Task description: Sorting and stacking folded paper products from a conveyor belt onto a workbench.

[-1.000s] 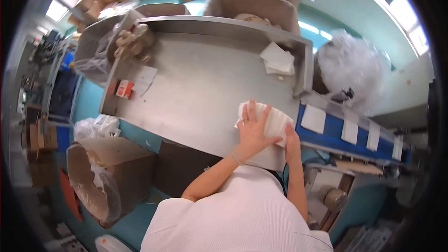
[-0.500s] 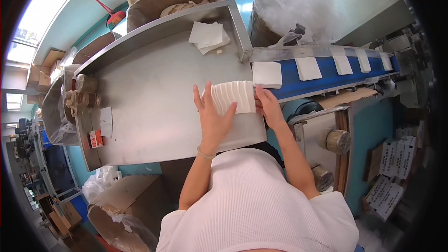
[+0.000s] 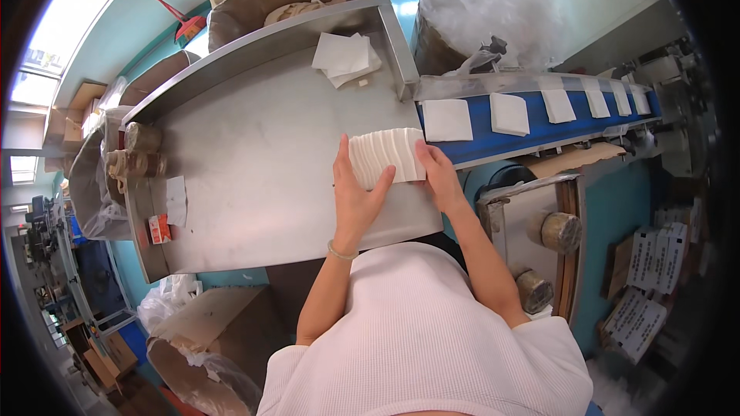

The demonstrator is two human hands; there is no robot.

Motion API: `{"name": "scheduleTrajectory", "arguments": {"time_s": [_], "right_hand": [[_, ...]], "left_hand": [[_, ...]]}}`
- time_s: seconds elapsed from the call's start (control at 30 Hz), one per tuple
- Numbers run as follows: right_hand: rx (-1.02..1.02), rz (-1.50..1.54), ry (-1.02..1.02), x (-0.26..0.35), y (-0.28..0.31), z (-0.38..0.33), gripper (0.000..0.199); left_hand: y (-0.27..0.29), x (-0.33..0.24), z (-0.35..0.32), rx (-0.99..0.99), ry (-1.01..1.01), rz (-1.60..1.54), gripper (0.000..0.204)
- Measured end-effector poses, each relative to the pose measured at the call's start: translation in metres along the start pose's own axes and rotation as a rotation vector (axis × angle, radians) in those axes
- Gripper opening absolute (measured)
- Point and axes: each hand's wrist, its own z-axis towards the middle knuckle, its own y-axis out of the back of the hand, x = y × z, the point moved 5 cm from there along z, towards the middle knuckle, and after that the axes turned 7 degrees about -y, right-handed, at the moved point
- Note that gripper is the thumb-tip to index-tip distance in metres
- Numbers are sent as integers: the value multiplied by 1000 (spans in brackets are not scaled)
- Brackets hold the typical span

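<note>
A row of folded white napkins [image 3: 383,156], standing on edge and pressed side by side, lies between my hands on the right end of the steel table. Its upper edges show as wavy ridges. My left hand [image 3: 359,194] braces the left end, fingers along that side and thumb at the near edge. At the opposite end my right hand [image 3: 438,172] grips the row with bent fingers; part of its thumb is hidden. Just beyond my right hand, a flat folded napkin [image 3: 448,120] lies on the near end of the blue conveyor belt [image 3: 479,125].
Several more napkins sit spaced along the belt toward the right. Loose white sheets [image 3: 343,55] lie at the back of the raised-rim steel table [image 3: 254,162]. A small red-and-white box [image 3: 159,229] is at its left. An open carton [image 3: 196,331] stands below on the left.
My left fingers, spread before, have come together against the row's left end. My right hand has shifted slightly onto the right end. The napkins on the belt have changed position.
</note>
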Motion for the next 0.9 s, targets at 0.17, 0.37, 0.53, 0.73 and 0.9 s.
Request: {"name": "scheduleTrajectory", "arguments": {"time_s": [0.17, 0.37, 0.53, 0.73, 0.9], "right_hand": [[154, -134, 126, -8, -21, -4, 45], [357, 92, -287, -29, -3, -4, 38], [231, -325, -17, -2, 4, -4, 31], [310, -433, 160, 14, -19, -19, 31], [351, -278, 43, -5, -1, -3, 28]], "left_hand": [[-5, -8, 0, 40, -55, 144, 109], [2, 6, 0, 17, -59, 197, 107], [1, 2, 2, 15, -64, 167, 104], [-5, -5, 2, 4, -30, 213, 99], [1, 1, 5, 11, 32, 183, 97]]}}
